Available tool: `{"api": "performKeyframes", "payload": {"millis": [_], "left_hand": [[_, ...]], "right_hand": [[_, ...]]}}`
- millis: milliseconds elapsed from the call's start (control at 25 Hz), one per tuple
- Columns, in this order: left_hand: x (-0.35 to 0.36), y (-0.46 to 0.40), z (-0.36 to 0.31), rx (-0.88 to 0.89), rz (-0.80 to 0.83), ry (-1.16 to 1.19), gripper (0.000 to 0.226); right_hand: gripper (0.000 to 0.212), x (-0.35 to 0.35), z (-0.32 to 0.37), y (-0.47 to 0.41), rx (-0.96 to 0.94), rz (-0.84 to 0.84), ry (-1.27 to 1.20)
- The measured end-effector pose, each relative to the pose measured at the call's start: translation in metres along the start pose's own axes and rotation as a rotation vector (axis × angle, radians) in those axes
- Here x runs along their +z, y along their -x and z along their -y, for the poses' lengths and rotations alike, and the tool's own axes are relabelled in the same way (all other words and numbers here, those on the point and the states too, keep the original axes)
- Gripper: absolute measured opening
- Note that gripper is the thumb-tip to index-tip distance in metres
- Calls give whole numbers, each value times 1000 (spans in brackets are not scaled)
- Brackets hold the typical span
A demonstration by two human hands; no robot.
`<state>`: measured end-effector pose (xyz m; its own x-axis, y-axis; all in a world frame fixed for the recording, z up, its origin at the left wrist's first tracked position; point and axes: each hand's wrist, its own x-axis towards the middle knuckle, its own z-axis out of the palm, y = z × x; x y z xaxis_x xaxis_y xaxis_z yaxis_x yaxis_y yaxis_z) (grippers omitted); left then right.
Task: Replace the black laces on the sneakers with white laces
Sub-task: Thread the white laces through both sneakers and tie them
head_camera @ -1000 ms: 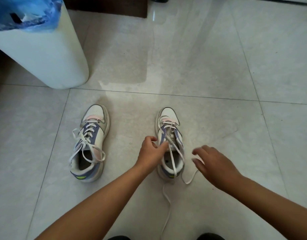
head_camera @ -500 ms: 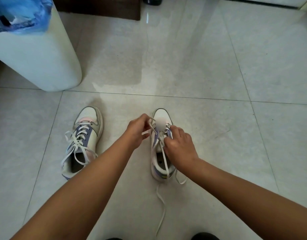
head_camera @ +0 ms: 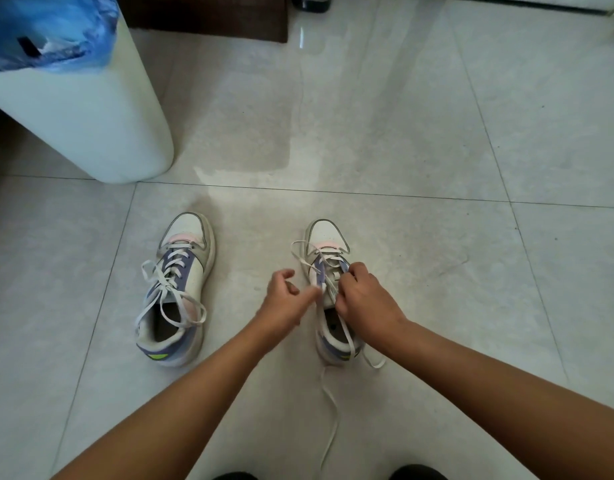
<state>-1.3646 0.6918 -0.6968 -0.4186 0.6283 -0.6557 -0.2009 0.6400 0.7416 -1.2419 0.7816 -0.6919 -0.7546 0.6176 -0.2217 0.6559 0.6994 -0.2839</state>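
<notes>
Head view: at frame centre, the right hand (head_camera: 364,299) pinches the white lace (head_camera: 328,268) over the right sneaker (head_camera: 328,237). The left hand (head_camera: 281,299), fingers curled, pinches a blurred lace end. The left sneaker (head_camera: 191,271) stands at centre-left on the floor (head_camera: 437,133).

text: none legible | labels: none | numbers: none

- two sneakers: left sneaker (head_camera: 176,289), right sneaker (head_camera: 328,271)
- two white laces, one per shoe (head_camera: 167,289) (head_camera: 328,403)
- my two hands: left hand (head_camera: 283,299), right hand (head_camera: 364,303)
- one white bin (head_camera: 91,123)
</notes>
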Motion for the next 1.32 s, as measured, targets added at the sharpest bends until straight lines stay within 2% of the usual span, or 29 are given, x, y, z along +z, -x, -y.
{"api": "performKeyframes", "payload": {"millis": [40,120,200,280,480,560,680,760,840,920,960,1040,1160,1240,1320], "left_hand": [[8,5,6,34,11,-199,59],[23,8,14,123,-23,-436,43],[29,9,14,133,-74,-410,29],[33,8,11,110,-117,-361,28],[35,11,4,52,-141,-372,28],[35,11,5,35,-141,-362,28],[36,10,5,34,-145,-392,28],[37,10,4,29,-141,-399,29],[36,9,3,8,-126,-387,30],[35,10,2,-14,-100,-378,31],[35,11,1,-13,-92,-375,31],[31,18,-4,8,-125,-395,35],[19,37,-14,51,-209,-287,31],[10,50,-19,-33,-31,-219,40],[3,61,-20,-127,144,-206,33]], "right_hand": [[21,-3,0,0,-1,25,-14],[19,-10,-2,2,-42,50,-84],[14,-20,-6,16,-117,24,-152],[15,-28,-13,39,-211,-1,-126],[15,-40,-15,99,-477,218,-16],[17,-41,-15,105,-519,232,32],[19,-39,-20,101,-475,263,75],[22,-38,-18,99,-449,340,122],[25,-42,-13,96,-443,409,55],[12,-53,-7,92,-348,584,-180],[6,-59,-1,90,-292,582,-384],[15,-66,13,87,-181,458,-692],[11,-65,34,88,-207,403,-687],[6,-60,39,87,-247,418,-619],[8,-57,34,75,-83,352,-636]]}}
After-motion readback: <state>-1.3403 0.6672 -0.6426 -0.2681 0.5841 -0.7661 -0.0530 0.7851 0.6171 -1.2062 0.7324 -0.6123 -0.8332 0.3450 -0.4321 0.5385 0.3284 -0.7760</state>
